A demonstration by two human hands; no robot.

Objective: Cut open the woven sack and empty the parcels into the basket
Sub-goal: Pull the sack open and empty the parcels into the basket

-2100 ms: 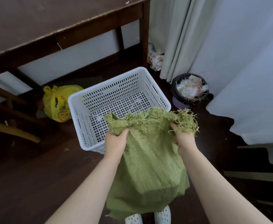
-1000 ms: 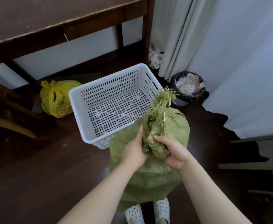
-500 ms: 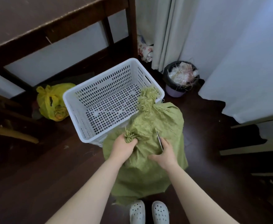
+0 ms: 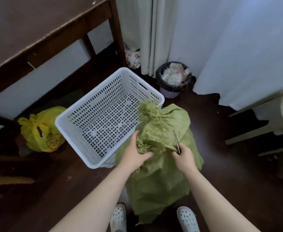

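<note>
The green sack (image 4: pixel 160 166) stands on the floor just beside the white basket (image 4: pixel 80 113), its frayed, bunched top leaning over the basket's near corner. The basket holds no parcels, so this looks like the cutting step. The left hand (image 4: pixel 135 154) has its grip clamped on a gathered fold of the sack's neck; the right hand (image 4: pixel 184 156) has its grip closed round the scissors (image 4: pixel 176 141), blades together and pointing away from the sack's neck. Next, the blades likely need opening and setting across the taut fold, clear of the left fingers (image 4: pixel 147 154).
</note>
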